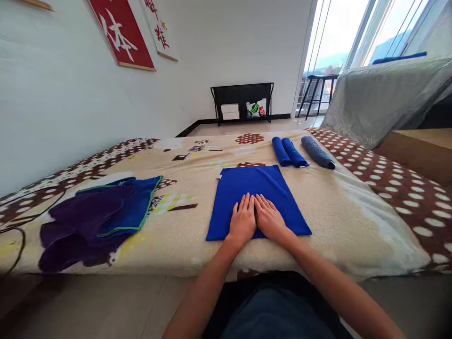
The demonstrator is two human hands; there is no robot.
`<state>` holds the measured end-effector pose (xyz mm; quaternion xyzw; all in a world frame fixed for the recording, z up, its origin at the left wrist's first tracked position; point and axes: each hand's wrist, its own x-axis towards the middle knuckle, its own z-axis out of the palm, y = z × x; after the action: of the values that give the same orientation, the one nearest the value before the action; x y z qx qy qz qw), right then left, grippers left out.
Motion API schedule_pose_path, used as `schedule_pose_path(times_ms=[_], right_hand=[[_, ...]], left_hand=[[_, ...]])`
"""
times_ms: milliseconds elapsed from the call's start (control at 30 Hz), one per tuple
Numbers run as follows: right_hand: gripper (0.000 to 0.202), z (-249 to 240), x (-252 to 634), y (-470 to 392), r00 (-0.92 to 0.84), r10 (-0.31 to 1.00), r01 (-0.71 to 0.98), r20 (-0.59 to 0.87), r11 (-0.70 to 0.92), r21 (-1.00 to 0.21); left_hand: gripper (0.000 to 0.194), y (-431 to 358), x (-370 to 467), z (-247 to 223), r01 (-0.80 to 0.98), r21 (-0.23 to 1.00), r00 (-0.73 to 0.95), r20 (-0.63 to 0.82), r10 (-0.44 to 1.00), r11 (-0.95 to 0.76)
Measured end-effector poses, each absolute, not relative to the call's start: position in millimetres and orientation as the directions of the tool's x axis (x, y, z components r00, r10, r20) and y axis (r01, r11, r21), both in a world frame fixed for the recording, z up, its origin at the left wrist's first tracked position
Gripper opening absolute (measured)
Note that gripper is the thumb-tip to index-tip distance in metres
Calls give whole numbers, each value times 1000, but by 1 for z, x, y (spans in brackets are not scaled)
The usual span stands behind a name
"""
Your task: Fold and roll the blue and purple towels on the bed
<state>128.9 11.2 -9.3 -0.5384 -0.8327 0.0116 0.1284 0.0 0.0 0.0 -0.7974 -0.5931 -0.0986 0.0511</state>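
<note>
A blue towel [247, 181] lies spread flat on the patterned blanket [190, 256], a small white tag at its far left corner. My left hand [243, 217] rests palm down on it, fingers stretched out. Beside it my right hand [269, 216] also lies flat on the cloth, its fingertips close to those of the left. Both palms are hidden. Farther off to the right are two rolled blue towels [286, 151] and a grey-blue rolled towel [318, 152]. To the left sits a loose pile with a purple cloth [90, 212] over a green-edged blue cloth [146, 195].
A dark cable [23, 238] curls at the left edge of the blanket. Beyond the far edge, a black rack [243, 96] stands against the wall. On the right are a plastic-draped piece [381, 94], a cardboard-brown box [413, 153] and a black stool [319, 80].
</note>
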Motion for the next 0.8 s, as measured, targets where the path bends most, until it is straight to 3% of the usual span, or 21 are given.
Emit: schedule_pose_path(times_ms=[367, 567, 667, 733, 800], right_hand=[[61, -27, 168, -43, -270, 893, 929, 359, 339, -145], [61, -40, 234, -71, -269, 878, 927, 396, 347, -140], [57, -22, 249, -51, -307, 901, 920, 306, 363, -147], [55, -3, 241, -19, -304, 914, 928, 269, 349, -135], [56, 12, 220, 25, -368, 894, 908, 255, 405, -110]], left_hand=[[59, -52, -25, -9, 974, 21, 205, 324, 924, -224], [52, -97, -71, -13, 938, -20, 332, 336, 882, -345], [45, -90, -80, 9, 936, 34, 328, 277, 903, -350], [44, -57, -73, 29, 938, 103, 304, 214, 929, -330], [45, -3, -55, 43, 891, 182, 386, 180, 905, -416]])
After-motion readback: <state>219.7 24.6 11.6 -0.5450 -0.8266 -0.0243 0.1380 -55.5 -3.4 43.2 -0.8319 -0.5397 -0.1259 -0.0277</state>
